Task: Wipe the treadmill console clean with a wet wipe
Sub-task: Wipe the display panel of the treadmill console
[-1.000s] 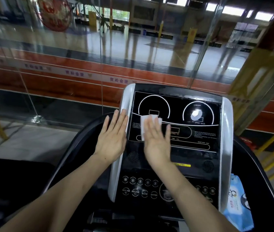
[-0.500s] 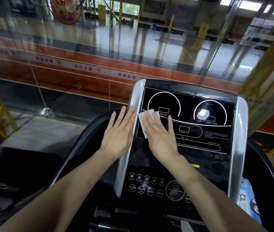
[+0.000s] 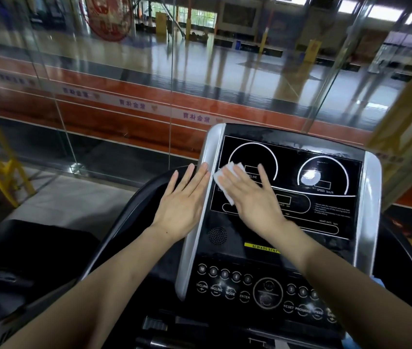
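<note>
The treadmill console (image 3: 320, 197) is a black glossy panel with white dial outlines, framed by silver side rails, with a row of round buttons (image 3: 225, 285) below. My right hand (image 3: 252, 197) lies flat with straight fingers on the left part of the display, pressing a white wet wipe (image 3: 221, 181) against it; the wipe peeks out at the fingertips and left side. My left hand (image 3: 183, 200) rests flat and open on the console's left silver rail (image 3: 200, 215) and the black handlebar beside it.
A glass wall (image 3: 124, 96) stands right behind the console, with a gym hall beyond. Yellow railings (image 3: 1, 172) stand at the far left. Black curved handlebars (image 3: 134, 217) flank the console. A sliver of blue wipe pack (image 3: 378, 282) shows under my right forearm.
My right hand has slid the wipe a little up and left across the display's left dial. My left hand stays on the silver rail. The camera view has shifted left.
</note>
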A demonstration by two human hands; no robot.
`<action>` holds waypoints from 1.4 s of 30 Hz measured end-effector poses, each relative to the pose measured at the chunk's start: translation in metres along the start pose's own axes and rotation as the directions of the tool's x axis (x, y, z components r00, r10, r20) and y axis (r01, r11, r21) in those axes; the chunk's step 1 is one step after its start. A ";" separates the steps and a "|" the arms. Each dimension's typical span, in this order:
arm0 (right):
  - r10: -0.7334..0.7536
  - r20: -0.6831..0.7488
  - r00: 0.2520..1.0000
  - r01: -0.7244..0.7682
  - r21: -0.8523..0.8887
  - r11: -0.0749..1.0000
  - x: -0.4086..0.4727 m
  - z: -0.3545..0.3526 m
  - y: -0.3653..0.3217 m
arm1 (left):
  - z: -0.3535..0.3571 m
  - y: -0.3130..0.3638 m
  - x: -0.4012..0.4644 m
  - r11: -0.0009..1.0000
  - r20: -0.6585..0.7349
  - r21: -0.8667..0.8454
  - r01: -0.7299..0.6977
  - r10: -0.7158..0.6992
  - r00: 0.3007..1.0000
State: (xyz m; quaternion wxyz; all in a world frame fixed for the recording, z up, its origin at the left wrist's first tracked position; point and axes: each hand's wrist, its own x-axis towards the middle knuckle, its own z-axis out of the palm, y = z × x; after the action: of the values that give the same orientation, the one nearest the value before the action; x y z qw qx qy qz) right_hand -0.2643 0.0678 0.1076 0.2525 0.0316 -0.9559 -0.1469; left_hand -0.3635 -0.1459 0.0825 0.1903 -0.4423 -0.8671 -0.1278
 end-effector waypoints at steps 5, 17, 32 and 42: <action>-0.155 0.017 0.988 0.155 -0.030 0.987 -0.009 -0.006 0.012 | 0.003 0.001 0.000 1.000 -0.006 0.000 0.003 -0.003 1.000; 0.061 0.036 0.997 -0.059 -0.052 0.997 0.044 -0.010 0.012 | 0.001 0.003 0.000 0.999 0.001 -0.016 0.035 -0.035 0.999; 0.114 0.025 0.993 -0.113 -0.047 0.993 0.060 -0.004 0.013 | -0.001 0.003 -0.001 0.998 0.023 -0.032 0.049 -0.048 0.999; -0.316 0.003 0.949 0.315 0.087 0.945 -0.023 0.001 0.014 | -0.001 0.002 -0.001 0.998 0.010 -0.059 0.038 -0.037 0.999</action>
State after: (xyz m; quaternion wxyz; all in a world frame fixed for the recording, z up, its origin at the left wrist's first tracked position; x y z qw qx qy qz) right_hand -0.2449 0.0850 0.1000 0.2163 0.1938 -0.9460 -0.1444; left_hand -0.3610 -0.1454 0.0827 0.1708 -0.4321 -0.8718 -0.1551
